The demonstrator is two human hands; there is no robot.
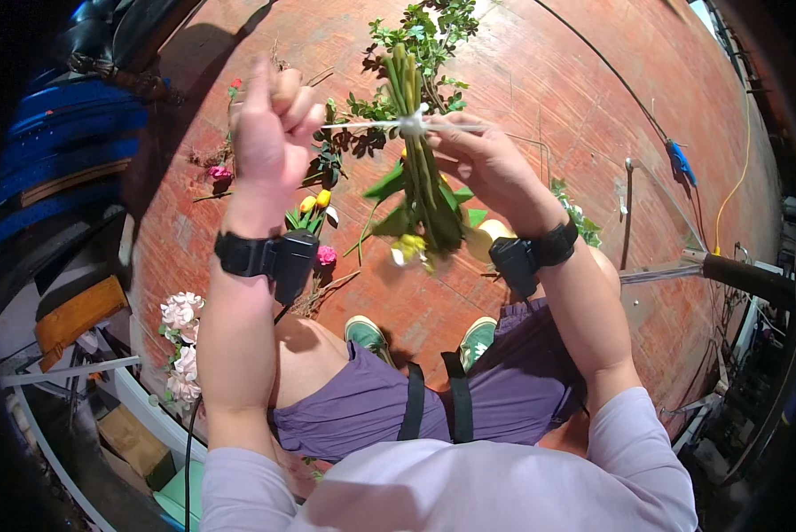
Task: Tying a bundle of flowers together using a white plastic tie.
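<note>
A bunch of flowers (419, 166) hangs head down before me, with its green stems at the top and blurred yellow and white blooms at the bottom. White string (412, 124) is wound and knotted around the stems and stretches out taut to both sides. At the left, my left hand (275, 123) has its fingers curled on one end of the string. My right hand (469, 147) pinches the other end close to the knot, its fingers beside the stems. Whether the right fingers also touch the stems is hard to tell.
Leafy green branches (431, 40), yellow tulips (315, 201) and a pink flower (326, 255) lie on the reddish floor (571, 100). Pale pink flowers (183, 346) are at my left. A blue-handled tool (681, 163) and a metal-framed piece (670, 269) are at the right.
</note>
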